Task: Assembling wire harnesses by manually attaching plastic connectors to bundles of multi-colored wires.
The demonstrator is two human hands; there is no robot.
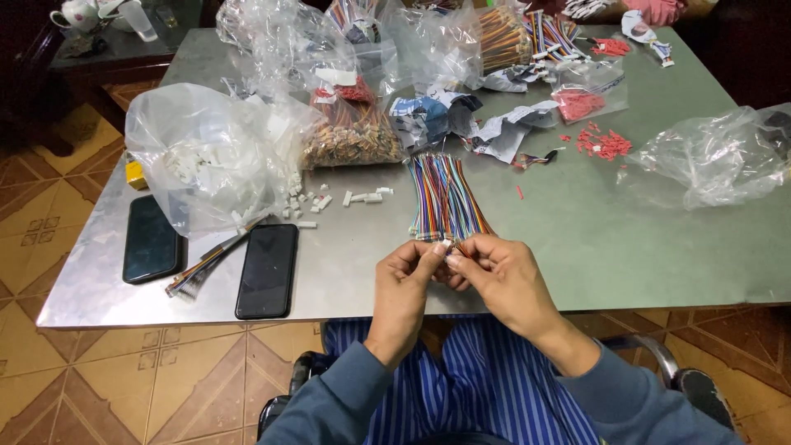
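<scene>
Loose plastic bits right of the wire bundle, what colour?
Red bits, scattered on the table; head view.

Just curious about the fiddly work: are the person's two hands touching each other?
Touching. The head view shows the left hand and right hand meeting at the fingertips over the near end of the coloured wire bundle.

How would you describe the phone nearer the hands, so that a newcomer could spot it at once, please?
Start at the grey metal table and go to its near left edge, where two dark phones lie flat. The one meant is the right of the pair, just right of a short wire bundle. It is slimmer and plain black, whereas its neighbour has a greenish case.
</scene>
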